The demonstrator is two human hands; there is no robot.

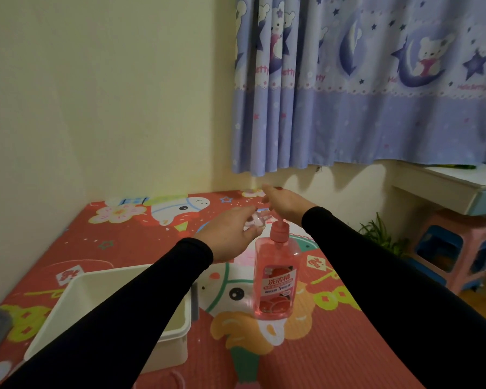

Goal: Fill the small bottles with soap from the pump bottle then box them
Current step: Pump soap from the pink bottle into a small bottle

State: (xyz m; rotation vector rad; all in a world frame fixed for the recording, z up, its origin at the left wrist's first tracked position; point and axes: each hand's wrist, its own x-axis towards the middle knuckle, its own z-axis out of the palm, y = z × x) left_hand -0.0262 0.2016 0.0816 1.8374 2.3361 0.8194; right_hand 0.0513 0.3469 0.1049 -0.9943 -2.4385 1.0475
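A pink pump bottle (275, 276) of soap stands upright on the red cartoon mat (124, 242). My right hand (285, 203) lies flat on top of its pump head (279, 228), fingers stretched out. My left hand (230, 234) holds a small clear bottle (255, 221) close to the pump's nozzle, just left of the pump head. The small bottle is partly hidden by my fingers. A white plastic box (177, 329) sits on the mat to the lower left, mostly behind my left sleeve.
A cream wall runs along the mat's left and far sides. A blue curtain (362, 80) hangs at the back right. Right of the mat are a green plant (382, 237), stacked pink and blue stools (455, 248) and a white desk (455, 189).
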